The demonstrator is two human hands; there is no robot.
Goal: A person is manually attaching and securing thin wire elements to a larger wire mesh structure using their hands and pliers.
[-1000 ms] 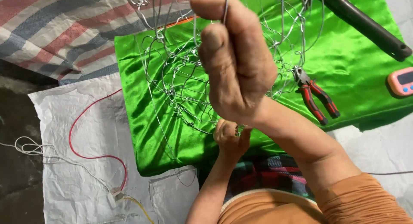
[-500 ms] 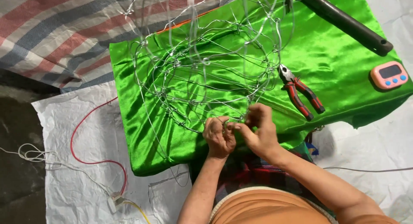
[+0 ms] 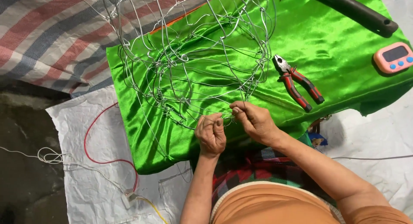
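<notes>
A round cage of thin silver wire (image 3: 193, 65) rests on a shiny green cloth (image 3: 344, 60). At the cage's near rim, my left hand (image 3: 211, 134) pinches the wire with closed fingers. Close beside it on the right, my right hand (image 3: 254, 120) grips the same stretch of wire between thumb and fingers. The two hands nearly touch. Red-handled pliers (image 3: 297, 82) lie on the cloth just right of the cage, apart from both hands.
A pink digital timer (image 3: 394, 57) and a black tube (image 3: 352, 11) lie at the cloth's far right. A striped tarp (image 3: 47, 39) covers the upper left. Red and white cords (image 3: 99, 142) trail over a white woven sack (image 3: 86, 164) on the floor.
My right hand came down from close to the camera to the cage's near rim, beside my left hand. The view has shifted slightly. Both hands now hold the wire there.
</notes>
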